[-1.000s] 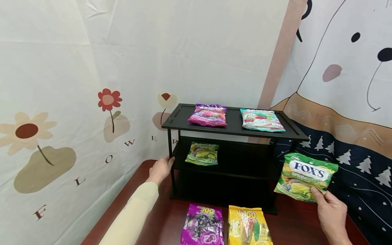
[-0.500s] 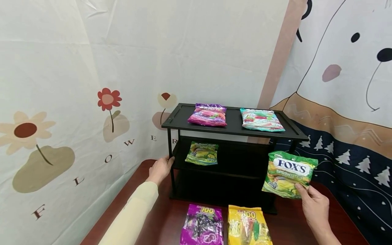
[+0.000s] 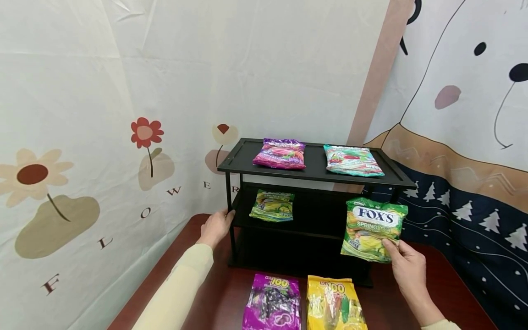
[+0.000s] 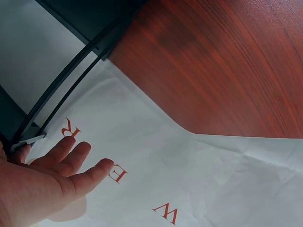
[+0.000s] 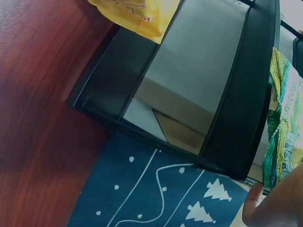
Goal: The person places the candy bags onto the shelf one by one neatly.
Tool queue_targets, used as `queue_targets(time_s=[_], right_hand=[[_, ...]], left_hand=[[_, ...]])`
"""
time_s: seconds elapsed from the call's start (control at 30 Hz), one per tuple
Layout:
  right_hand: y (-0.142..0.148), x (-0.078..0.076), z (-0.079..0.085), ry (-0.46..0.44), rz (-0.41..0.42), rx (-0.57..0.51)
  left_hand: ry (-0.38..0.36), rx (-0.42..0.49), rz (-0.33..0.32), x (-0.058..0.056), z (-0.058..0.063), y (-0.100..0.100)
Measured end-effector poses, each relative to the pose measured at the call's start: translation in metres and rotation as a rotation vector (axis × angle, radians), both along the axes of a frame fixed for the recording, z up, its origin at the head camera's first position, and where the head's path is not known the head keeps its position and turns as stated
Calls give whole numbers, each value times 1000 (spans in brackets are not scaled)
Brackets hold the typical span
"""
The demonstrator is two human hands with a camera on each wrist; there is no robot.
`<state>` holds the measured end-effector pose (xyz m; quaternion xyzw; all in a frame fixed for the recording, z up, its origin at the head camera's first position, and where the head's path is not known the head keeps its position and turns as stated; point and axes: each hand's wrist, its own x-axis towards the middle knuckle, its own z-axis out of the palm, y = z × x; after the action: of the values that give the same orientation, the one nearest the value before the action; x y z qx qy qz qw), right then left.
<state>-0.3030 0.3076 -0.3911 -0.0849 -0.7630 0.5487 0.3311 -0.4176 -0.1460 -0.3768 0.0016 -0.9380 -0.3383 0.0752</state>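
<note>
A black three-tier shelf rack [image 3: 313, 233] stands on the table. At its left front post my left hand [image 3: 216, 228] pinches the middle tier's edge between thumb and index finger, the other fingers spread loosely in the left wrist view. My right hand [image 3: 408, 270] holds a green FOX'S candy bag [image 3: 373, 229] by its lower right corner, thumb on the front. The bag is upright before the rack's right side, overlapping the middle tier in the head view. Another green candy bag [image 3: 272, 206] lies on the middle tier's left part.
On the top tier lie a purple-pink candy bag [image 3: 281, 154] and a teal-white candy bag [image 3: 353, 160]. A purple candy bag [image 3: 273, 302] and a yellow candy bag [image 3: 335, 303] lie on the reddish-brown table [image 3: 222, 298] before the rack. Printed cloths hang behind.
My right hand has carried the green candy bag leftward and slightly upward, from beside the rack to before its right side. My left hand has stayed at the rack's left post.
</note>
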Motion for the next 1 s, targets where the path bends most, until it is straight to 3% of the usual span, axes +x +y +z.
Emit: queue_targets(time_s=[0.5,0.77,0.9,1.0], right_hand=[[-17,-9,4,-77,54,96],[-27,-19,15,-113,61,106],[-28,-24,23,-173,44,219],[-26,-25,27,-232,31,373]], left_hand=[[-8,3,-6,0,0,0],[-9,4,-11,1,2,1],[-2,7,-6,1,1,0],[5,5,-5,1,-1,1]])
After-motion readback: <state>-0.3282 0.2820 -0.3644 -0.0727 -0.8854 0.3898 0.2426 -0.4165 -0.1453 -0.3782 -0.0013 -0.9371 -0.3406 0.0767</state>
